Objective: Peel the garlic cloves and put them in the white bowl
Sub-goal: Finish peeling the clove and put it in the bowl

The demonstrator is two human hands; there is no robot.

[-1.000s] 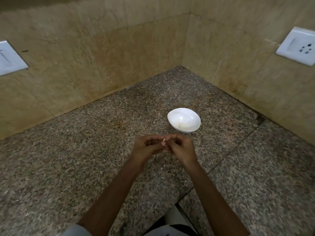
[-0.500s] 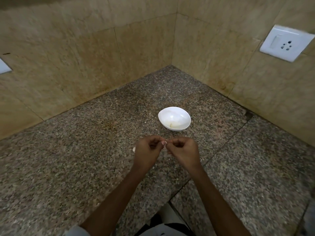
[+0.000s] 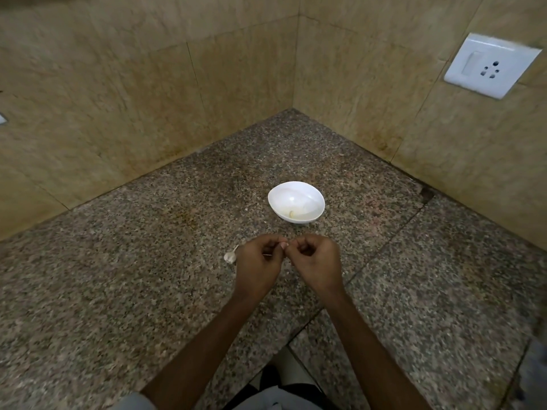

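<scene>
Left hand (image 3: 259,263) and right hand (image 3: 316,261) meet just in front of the white bowl (image 3: 310,193). Both have curled fingers pinching a small pale clove (image 3: 283,246) between the fingertips; it's mostly hidden, and probably held this near so it can drop straight in once skinned. One peeled piece (image 3: 291,213) already lies in the bowl, and a garlic chunk (image 3: 230,257) with a thin stalk sits on the counter (image 3: 118,291) just beside the left hand, likely parked within reach for next.
</scene>
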